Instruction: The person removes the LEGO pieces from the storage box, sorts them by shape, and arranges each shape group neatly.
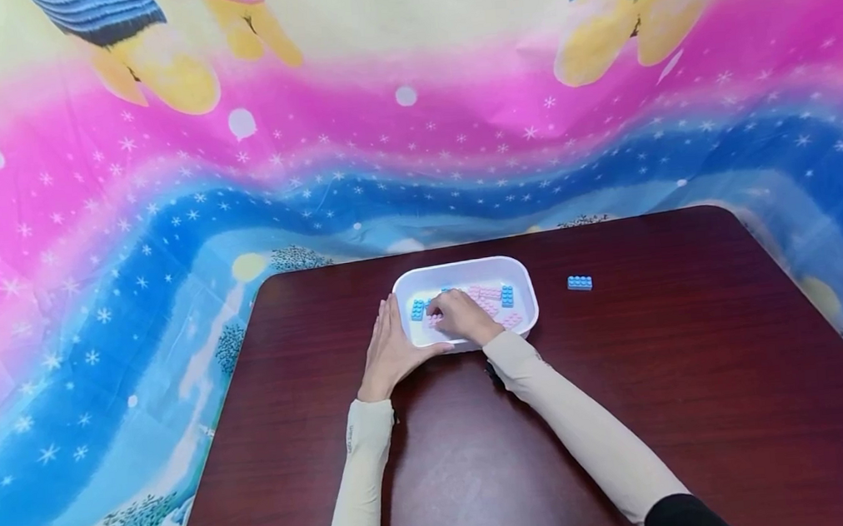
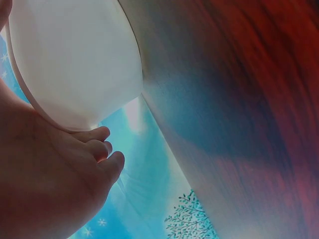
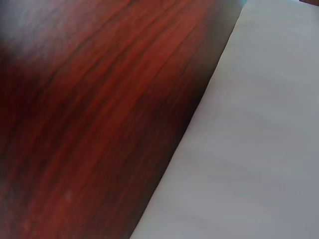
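Head view: I see right hand (image 1: pixel 462 316) inside tub (image 1: pixel 459 265)
Pink bricks (image 1: pixel 435 321): just beneath it, can't tell if pinched
Left hand (image 1: pixel 393 345): straight-fingered, on tub's left end

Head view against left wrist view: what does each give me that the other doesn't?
Only the head view shows inside the white tub, with the right hand among pink bricks and blue bricks, plus a lone blue brick to the tub's right.

Only the left wrist view gives a broad close-up of the tub's outer wall; the head view catches just a narrow strip.

Both show the left hand against the tub, the table and the patterned backdrop.
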A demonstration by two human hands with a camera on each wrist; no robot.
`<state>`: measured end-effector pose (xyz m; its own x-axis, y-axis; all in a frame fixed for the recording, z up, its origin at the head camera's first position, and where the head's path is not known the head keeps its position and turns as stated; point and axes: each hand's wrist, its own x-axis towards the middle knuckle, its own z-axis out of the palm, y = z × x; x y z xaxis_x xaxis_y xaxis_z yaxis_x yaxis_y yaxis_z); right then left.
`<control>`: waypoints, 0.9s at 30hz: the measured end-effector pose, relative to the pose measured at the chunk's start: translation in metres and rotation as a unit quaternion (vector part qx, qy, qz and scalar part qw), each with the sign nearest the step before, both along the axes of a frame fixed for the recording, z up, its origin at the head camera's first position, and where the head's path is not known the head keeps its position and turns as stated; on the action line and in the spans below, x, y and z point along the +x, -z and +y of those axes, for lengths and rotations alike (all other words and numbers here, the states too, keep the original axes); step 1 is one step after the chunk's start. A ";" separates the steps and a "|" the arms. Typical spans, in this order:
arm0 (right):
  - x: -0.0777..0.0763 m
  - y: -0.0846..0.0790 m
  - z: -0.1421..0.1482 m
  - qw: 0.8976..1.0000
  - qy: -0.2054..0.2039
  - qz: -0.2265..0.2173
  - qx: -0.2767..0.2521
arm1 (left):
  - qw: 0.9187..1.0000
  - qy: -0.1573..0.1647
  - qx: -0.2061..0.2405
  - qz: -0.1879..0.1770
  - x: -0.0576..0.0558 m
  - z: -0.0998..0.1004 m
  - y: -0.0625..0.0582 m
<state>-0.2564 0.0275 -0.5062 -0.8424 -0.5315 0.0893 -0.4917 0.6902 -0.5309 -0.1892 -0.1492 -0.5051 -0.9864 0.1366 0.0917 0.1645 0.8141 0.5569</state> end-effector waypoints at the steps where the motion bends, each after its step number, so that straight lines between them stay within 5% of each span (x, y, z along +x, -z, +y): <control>1: 0.000 0.000 0.000 1.000 0.001 -0.002 0.000 | 1.000 0.001 0.000 0.001 0.000 0.000 0.000; 15: 0.003 -0.007 0.005 0.999 0.007 -0.014 -0.035 | 1.000 0.003 -0.002 0.001 0.001 0.003 0.002; 27: 0.004 -0.029 0.011 0.998 -0.015 0.015 -0.054 | 1.000 -0.003 0.004 -0.005 -0.001 0.000 0.001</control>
